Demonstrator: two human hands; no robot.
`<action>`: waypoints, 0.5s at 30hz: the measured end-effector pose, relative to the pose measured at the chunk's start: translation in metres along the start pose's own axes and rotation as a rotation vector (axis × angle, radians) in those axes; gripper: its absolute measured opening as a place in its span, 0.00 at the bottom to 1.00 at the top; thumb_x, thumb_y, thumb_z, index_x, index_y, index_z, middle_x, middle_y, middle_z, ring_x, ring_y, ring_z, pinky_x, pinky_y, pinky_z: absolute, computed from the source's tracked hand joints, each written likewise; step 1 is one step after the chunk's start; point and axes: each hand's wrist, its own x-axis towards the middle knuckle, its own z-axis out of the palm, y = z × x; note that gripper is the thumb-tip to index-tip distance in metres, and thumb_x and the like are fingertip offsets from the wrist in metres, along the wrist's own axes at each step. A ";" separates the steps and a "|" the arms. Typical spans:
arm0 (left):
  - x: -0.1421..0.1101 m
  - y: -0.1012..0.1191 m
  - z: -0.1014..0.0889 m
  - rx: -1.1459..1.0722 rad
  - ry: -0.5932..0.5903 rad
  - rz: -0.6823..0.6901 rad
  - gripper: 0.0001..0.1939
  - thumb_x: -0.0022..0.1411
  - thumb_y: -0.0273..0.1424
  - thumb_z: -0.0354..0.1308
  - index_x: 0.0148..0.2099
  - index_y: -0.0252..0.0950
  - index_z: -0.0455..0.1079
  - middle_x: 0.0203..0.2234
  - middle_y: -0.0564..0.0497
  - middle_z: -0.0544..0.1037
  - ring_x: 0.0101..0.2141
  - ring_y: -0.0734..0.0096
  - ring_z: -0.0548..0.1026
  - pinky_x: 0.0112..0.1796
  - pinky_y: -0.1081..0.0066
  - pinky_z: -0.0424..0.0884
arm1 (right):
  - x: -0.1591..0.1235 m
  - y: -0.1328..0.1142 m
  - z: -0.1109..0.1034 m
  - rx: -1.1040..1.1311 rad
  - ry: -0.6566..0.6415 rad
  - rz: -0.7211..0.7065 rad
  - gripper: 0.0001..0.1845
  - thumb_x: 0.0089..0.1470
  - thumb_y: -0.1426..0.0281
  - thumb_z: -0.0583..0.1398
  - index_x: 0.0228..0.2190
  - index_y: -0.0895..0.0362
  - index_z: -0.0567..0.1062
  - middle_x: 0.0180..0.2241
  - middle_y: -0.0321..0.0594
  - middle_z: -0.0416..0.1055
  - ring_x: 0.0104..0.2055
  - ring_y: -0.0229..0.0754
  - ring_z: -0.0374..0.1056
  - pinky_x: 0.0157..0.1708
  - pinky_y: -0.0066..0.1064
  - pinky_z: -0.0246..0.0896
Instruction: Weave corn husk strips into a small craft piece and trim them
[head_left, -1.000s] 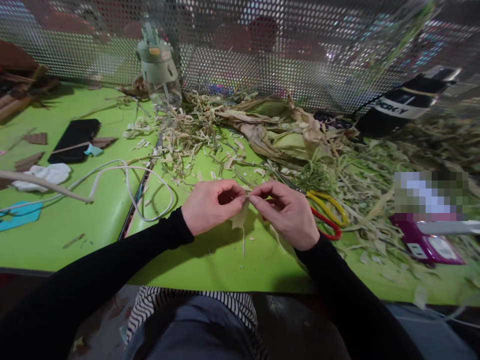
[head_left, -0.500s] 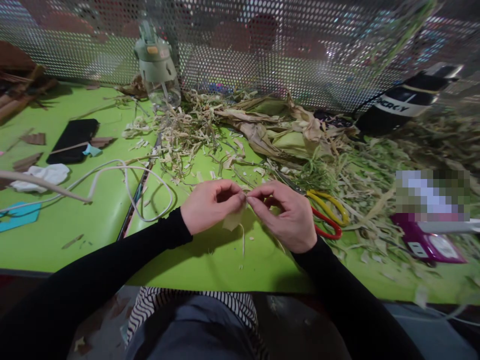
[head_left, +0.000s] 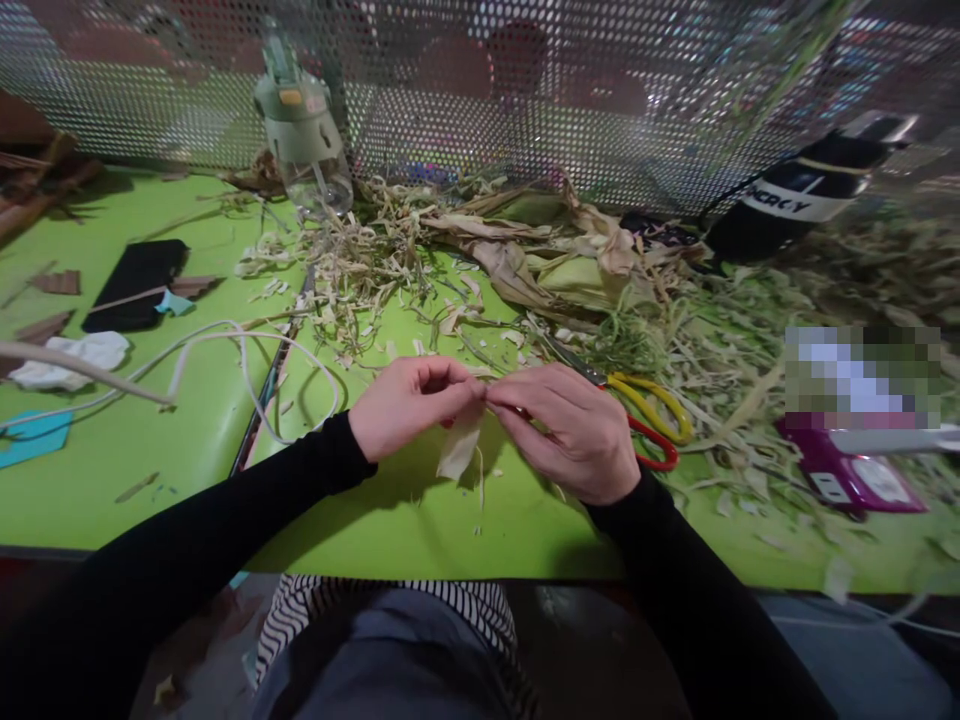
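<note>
My left hand (head_left: 409, 405) and my right hand (head_left: 574, 430) meet over the green table (head_left: 420, 520), both in black sleeves. Both pinch the top of a pale strip of corn husk (head_left: 459, 450), which hangs down between them with thin fibres trailing below. The fingertips of the two hands touch at the strip's upper edge. Just right of my right hand lie scissors with yellow and red handles (head_left: 651, 425).
A heap of dry husks and shreds (head_left: 525, 260) covers the table behind my hands and to the right. A pale green bottle (head_left: 304, 135) stands against the perforated metal screen (head_left: 525, 90). A white cable (head_left: 240, 355), black phone (head_left: 131, 285), white cloth (head_left: 71, 355) and magenta device (head_left: 851, 475) lie about.
The husk strip now hangs lower and longer between my hands, and my right hand has flattened slightly over it. The view has shifted a little to the right.
</note>
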 end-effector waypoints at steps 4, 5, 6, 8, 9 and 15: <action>-0.001 -0.002 0.001 0.007 0.018 0.032 0.06 0.55 0.30 0.58 0.31 0.31 0.70 0.22 0.54 0.73 0.22 0.81 0.68 0.27 0.78 0.66 | 0.002 -0.002 0.001 0.153 0.028 0.211 0.04 0.53 0.73 0.61 0.31 0.54 0.77 0.29 0.38 0.76 0.30 0.37 0.70 0.27 0.28 0.67; -0.001 -0.003 0.001 0.019 0.020 0.046 0.07 0.55 0.31 0.58 0.32 0.31 0.70 0.23 0.53 0.74 0.23 0.81 0.68 0.28 0.77 0.66 | 0.002 -0.003 0.002 0.188 0.026 0.257 0.02 0.53 0.73 0.62 0.31 0.55 0.76 0.29 0.38 0.76 0.29 0.36 0.69 0.25 0.27 0.66; -0.001 -0.003 0.001 0.043 0.023 0.063 0.07 0.55 0.32 0.58 0.33 0.31 0.70 0.24 0.52 0.75 0.24 0.80 0.69 0.29 0.77 0.67 | 0.002 -0.003 0.002 0.217 0.019 0.298 0.02 0.52 0.72 0.62 0.31 0.55 0.76 0.28 0.37 0.75 0.28 0.36 0.69 0.24 0.26 0.65; -0.002 -0.005 0.001 0.129 0.030 0.108 0.09 0.56 0.33 0.57 0.34 0.31 0.71 0.26 0.51 0.75 0.25 0.79 0.69 0.29 0.76 0.66 | 0.002 -0.003 0.002 0.260 0.004 0.372 0.01 0.52 0.71 0.62 0.30 0.56 0.76 0.27 0.37 0.74 0.28 0.36 0.69 0.24 0.26 0.65; -0.002 -0.006 0.001 0.183 0.039 0.134 0.10 0.57 0.34 0.57 0.35 0.31 0.71 0.26 0.51 0.76 0.25 0.79 0.69 0.29 0.76 0.66 | 0.002 -0.004 0.002 0.282 -0.003 0.408 0.02 0.52 0.71 0.63 0.29 0.56 0.75 0.27 0.37 0.74 0.27 0.36 0.68 0.24 0.27 0.66; -0.004 -0.009 0.001 0.344 0.059 0.282 0.11 0.59 0.36 0.54 0.35 0.33 0.72 0.25 0.52 0.76 0.24 0.79 0.68 0.28 0.77 0.64 | 0.002 -0.005 0.000 0.471 -0.074 0.602 0.07 0.53 0.67 0.61 0.32 0.58 0.75 0.29 0.39 0.74 0.26 0.35 0.69 0.20 0.25 0.64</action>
